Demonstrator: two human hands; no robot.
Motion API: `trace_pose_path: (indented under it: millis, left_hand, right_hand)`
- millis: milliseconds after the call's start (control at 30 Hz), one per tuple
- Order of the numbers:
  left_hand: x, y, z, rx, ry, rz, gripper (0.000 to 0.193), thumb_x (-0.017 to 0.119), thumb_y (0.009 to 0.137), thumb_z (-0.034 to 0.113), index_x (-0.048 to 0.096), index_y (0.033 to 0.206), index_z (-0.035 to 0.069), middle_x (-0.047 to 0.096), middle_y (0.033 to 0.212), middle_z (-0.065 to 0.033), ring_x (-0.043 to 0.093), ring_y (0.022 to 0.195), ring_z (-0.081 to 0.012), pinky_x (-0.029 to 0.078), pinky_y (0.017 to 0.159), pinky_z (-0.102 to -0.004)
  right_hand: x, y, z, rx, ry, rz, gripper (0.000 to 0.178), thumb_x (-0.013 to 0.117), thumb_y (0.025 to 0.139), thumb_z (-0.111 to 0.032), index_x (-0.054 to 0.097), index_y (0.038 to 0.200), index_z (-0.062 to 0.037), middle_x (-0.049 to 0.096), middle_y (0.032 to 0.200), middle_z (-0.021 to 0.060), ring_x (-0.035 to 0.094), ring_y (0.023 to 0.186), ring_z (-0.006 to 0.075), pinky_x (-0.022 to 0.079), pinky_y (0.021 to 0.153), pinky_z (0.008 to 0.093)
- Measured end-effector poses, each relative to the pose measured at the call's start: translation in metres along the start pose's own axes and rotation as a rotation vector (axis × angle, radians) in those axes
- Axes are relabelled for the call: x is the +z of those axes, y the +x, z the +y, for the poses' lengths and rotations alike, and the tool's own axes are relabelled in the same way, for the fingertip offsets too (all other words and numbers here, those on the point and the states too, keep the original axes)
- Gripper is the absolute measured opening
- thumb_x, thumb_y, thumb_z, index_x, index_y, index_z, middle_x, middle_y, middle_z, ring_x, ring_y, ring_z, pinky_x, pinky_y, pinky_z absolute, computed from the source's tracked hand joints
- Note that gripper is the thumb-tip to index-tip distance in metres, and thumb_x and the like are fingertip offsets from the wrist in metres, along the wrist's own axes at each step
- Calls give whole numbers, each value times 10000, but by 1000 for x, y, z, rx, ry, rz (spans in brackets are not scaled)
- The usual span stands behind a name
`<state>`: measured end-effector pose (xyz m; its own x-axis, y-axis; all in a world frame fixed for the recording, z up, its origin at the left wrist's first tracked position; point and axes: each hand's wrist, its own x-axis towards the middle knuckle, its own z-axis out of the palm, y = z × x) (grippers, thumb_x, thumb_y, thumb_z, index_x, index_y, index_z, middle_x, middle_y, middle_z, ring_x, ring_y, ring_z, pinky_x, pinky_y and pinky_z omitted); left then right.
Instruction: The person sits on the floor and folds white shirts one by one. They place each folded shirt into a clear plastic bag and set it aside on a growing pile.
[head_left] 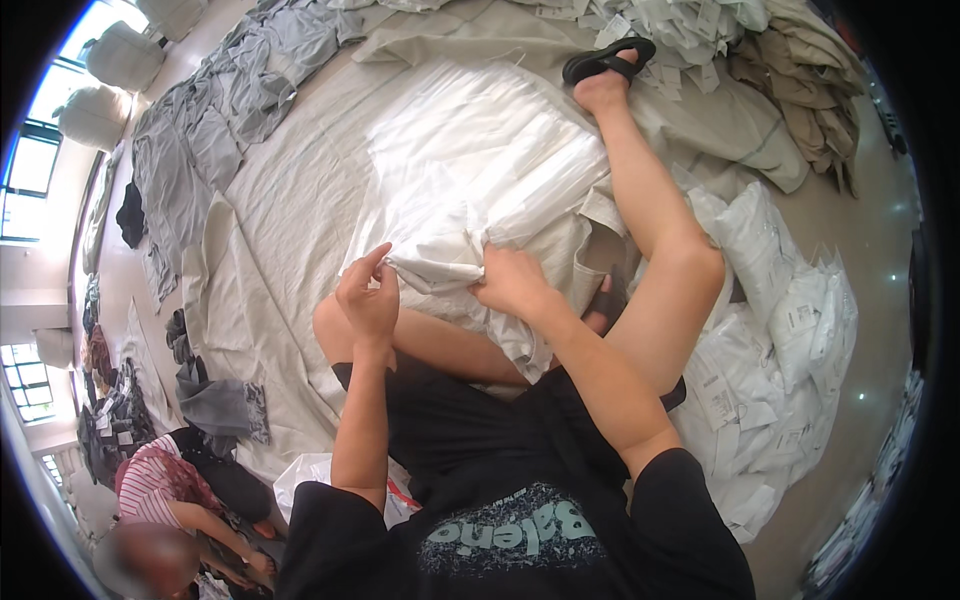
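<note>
A white garment (432,272) is stretched in folds between my two hands, above my lap. My left hand (368,300) pinches its left edge, thumb and forefinger close together. At the other side my right hand (512,283) has its fingers closed round a bunched part of the cloth. More white cloth (480,130) spreads flat and pleated away from me, on the beige ground sheet (290,220). Which kind of garment this is, I cannot tell.
White garments in clear bags (770,340) pile up at my right. Grey cloth (250,80) lies far left, brown garments (810,80) far right. Tagged white garments (690,30) lie beyond my sandal (608,62). Another person (190,490) bends down at lower left.
</note>
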<state>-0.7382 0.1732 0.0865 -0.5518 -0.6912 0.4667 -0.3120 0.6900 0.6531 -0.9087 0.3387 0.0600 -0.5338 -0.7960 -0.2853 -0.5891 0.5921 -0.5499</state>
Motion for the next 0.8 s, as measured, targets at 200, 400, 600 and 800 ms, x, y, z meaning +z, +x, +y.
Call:
trace_pose_path:
  millis: [200,400,600,800]
  left_hand:
    - [1,-18,11,218,149,-58,301,710,856,-23,822,1123,60,714,775,-94,672,697,-229,523,644,-338]
    - [9,0,11,261,264,-32,239,746,818,12,804,1045,60,711,785,-67,679,766,-245,536,722,-391]
    - [30,10,10,550,256,-147,165,779,819,39,770,975,92,660,750,-30,645,731,-218,477,674,-377]
    - [41,17,6,553,219,-211,199,797,819,48,775,1007,111,598,710,-7,615,712,-206,472,659,-384]
  right_hand:
    - [-23,-7,9,80,84,-152,382,762,784,-225,764,1086,10,781,1016,255,765,998,410,613,901,485]
    - [5,-3,9,16,-188,-87,335,756,805,-169,778,1089,8,792,1067,213,786,1004,352,623,893,449]
    - [23,0,-7,-35,-241,-89,487,774,822,-159,713,1239,84,778,1150,212,790,1024,328,630,885,402]
    - [42,3,-15,31,-209,-110,762,778,806,-168,516,1415,206,772,1140,251,792,1042,310,630,882,402]
